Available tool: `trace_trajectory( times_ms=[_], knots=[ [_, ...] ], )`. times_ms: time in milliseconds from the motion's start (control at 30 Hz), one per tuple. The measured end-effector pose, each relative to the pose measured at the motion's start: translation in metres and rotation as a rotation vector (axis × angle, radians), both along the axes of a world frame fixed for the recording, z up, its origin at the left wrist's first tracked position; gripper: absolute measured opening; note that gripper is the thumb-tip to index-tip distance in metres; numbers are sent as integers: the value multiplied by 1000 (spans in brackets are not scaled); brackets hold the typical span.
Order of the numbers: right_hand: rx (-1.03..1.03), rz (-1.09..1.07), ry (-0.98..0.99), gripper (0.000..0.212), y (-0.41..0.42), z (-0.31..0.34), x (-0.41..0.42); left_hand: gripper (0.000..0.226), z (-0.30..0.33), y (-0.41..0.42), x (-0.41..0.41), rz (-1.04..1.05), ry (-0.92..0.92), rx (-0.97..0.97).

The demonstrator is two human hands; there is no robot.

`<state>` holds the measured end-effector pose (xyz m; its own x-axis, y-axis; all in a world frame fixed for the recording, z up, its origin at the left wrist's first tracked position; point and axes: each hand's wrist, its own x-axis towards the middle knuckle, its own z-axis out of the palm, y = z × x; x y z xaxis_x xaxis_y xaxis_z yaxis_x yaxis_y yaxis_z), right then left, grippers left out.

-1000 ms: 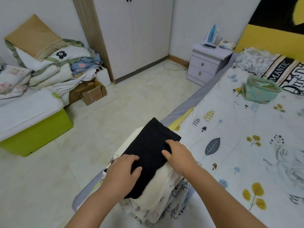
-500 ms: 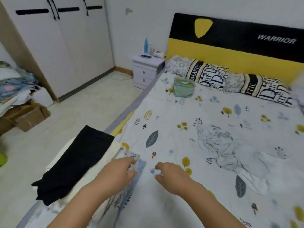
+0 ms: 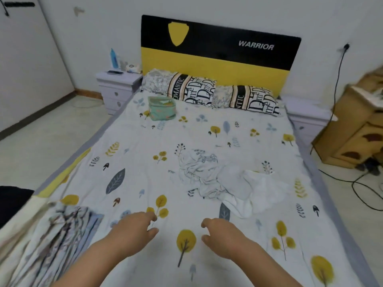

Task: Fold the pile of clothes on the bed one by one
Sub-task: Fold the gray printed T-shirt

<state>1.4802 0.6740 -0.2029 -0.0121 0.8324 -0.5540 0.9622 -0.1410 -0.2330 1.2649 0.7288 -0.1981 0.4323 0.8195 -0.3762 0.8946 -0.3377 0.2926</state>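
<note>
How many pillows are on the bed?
2. The left pillow and the right pillow lie side by side against the headboard, at the far end of the bed. No others show; nothing seems to hide more.

Soft matt cloth beyond your hands

Your crumpled white garments [image 3: 226,183] look thin cotton; the printed bedsheet [image 3: 145,162] beneath is matt and lightly creased.

The bed [image 3: 145,162] wears a leaf-and-tree sheet. Beyond the right hand [image 3: 226,237] lies a crumpled heap of pale clothes [image 3: 223,181]. Left of the left hand [image 3: 132,233] sits a folded stack [image 3: 51,235]. Far ahead rest a teal pouch [image 3: 162,108] and two pillows [image 3: 211,91].
</note>
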Motion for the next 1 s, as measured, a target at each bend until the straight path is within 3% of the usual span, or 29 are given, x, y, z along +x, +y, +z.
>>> trace_trajectory(
  times_ms=[533, 833, 1000],
  knots=[
    [5, -319, -138, 39, 45, -140, 161, 41, -130, 91, 152, -246, 119, -7],
    [267, -357, -92, 72, 142, -229, 183, 55, -222, 168, 220, -259, 148, 111],
    [414, -265, -130, 84, 184, -272, 190, 71, -264, 211, 233, -239, 190, 202]
  ],
)
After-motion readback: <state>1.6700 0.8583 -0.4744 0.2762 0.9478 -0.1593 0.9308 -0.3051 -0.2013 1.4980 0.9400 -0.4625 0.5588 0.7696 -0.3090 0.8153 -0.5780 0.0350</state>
